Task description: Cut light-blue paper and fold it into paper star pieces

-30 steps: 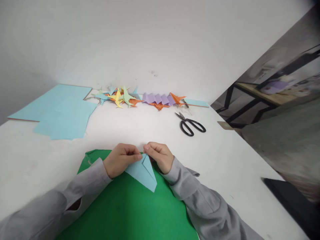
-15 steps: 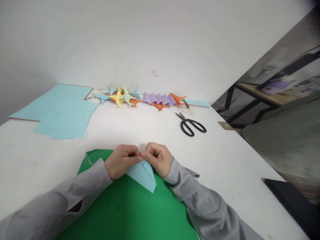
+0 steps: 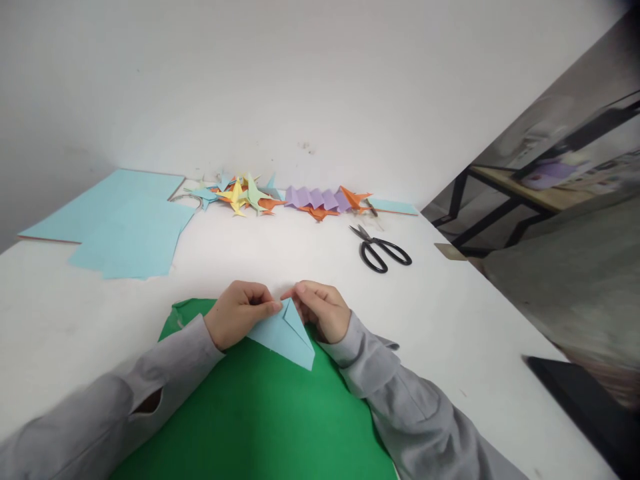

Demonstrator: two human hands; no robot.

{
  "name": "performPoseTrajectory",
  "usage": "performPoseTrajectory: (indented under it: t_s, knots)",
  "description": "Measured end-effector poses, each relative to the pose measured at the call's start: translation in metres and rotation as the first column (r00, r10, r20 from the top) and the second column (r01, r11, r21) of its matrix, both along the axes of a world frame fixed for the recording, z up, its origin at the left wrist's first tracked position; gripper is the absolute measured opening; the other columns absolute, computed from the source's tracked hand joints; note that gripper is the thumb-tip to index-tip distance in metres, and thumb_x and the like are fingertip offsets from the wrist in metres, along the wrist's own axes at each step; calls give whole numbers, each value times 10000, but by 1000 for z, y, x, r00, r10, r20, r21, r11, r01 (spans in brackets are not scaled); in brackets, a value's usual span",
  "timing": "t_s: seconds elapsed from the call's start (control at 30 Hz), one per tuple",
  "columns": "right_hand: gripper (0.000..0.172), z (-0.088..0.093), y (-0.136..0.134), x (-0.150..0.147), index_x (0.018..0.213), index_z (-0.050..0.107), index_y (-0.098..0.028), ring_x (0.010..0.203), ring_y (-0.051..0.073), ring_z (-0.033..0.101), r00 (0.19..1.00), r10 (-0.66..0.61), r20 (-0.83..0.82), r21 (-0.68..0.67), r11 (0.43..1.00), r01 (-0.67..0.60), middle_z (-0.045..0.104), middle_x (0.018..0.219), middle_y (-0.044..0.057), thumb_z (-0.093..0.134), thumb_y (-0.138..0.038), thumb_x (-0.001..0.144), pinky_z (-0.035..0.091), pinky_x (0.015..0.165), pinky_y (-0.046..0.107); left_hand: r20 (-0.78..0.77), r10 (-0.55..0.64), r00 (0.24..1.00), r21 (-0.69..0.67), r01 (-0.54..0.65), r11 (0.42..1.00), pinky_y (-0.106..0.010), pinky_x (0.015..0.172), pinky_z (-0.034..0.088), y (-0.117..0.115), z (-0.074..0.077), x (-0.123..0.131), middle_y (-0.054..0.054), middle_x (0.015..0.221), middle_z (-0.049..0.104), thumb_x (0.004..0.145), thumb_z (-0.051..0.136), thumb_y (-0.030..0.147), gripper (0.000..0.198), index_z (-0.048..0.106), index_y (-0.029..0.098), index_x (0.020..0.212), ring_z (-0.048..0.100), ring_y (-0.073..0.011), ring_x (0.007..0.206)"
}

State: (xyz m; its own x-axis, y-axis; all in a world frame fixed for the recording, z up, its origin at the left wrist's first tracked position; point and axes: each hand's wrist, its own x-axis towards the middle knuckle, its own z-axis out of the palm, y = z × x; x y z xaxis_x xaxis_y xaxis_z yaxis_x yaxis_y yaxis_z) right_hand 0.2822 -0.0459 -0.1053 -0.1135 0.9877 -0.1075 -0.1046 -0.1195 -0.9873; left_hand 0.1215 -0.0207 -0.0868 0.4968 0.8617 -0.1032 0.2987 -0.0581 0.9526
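Observation:
A folded light blue paper (image 3: 285, 340) hangs over a green cloth (image 3: 260, 413), its pointed tip up and a folded flap along its right side. My left hand (image 3: 241, 313) pinches the paper near the tip between thumb and fingers. Just right of the tip is my right hand (image 3: 323, 309), its thumb and index finger close together beside the paper's edge. Its other fingers are curled and partly hidden behind the paper, so whether it grips the paper cannot be made out.
Light blue sheets (image 3: 135, 233) lie at the left. Folded paper stars (image 3: 245, 195) and a purple pleated paper (image 3: 317, 199) line the wall. Black-handled scissors (image 3: 377, 250) rest right of centre. A dark flat object (image 3: 580, 400) sits at the right edge.
My right hand has shifted slightly right and up, its thumb off the tip, which now shows. The paper has turned a little and its lower corner is higher.

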Motion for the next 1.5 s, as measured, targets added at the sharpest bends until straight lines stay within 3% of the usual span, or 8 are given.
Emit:
performPoseTrajectory:
  t_s: [0.1,0.33,0.63,0.93,1.03,1.23,1.5]
  knots:
    - [394,-2,1,0,611,575,-154,335,70,394,1000,-26,15,-4,1000,26,482,404,-50,652,-540,616,287,338,202,18,23,1000,-37,-23,999,-221,482,244,2,-2,-1,56,483,378,663,586,371,271,538,130,548,312,-77,503]
    - [351,0,-2,-3,540,467,-189,339,50,258,984,-46,173,135,991,22,340,365,-95,631,-475,660,184,346,200,-1,-5,1000,-47,5,999,-227,480,232,1,-1,-1,58,477,373,666,596,367,261,571,127,568,306,-77,497]
    - [297,-2,-4,-7,567,501,-174,388,58,279,960,-104,260,190,980,55,387,418,-74,606,-431,674,197,365,200,33,-1,999,-81,4,997,-210,464,223,2,-3,0,65,460,407,585,684,345,264,558,117,541,318,-62,479]
    - [217,-11,-6,-4,645,591,-163,391,63,290,883,-239,405,401,914,63,384,418,-69,567,-354,746,245,384,206,57,40,998,-134,-32,990,-199,443,212,1,-1,3,78,432,409,528,734,294,241,570,117,526,306,-47,453]
    - [218,-9,-6,-5,662,600,-161,399,63,296,891,-214,401,397,917,41,393,428,-65,567,-356,752,247,387,205,97,38,995,-146,-24,989,-196,447,223,0,-3,4,82,439,415,540,724,258,195,596,114,572,321,-46,454]
    - [295,-5,-9,-6,621,533,-164,398,56,276,950,-42,310,236,971,-34,380,431,-72,619,-434,701,216,378,195,116,70,991,-152,-52,987,-206,448,237,-1,-4,3,55,450,475,517,736,274,217,599,107,543,353,-55,459]
    - [328,-1,-11,-6,601,495,-172,389,56,274,934,-25,357,268,960,-76,364,418,-78,602,-461,716,213,376,195,103,39,994,-192,-19,981,-214,453,212,0,-1,3,67,388,415,506,712,244,213,557,114,439,304,-47,442]
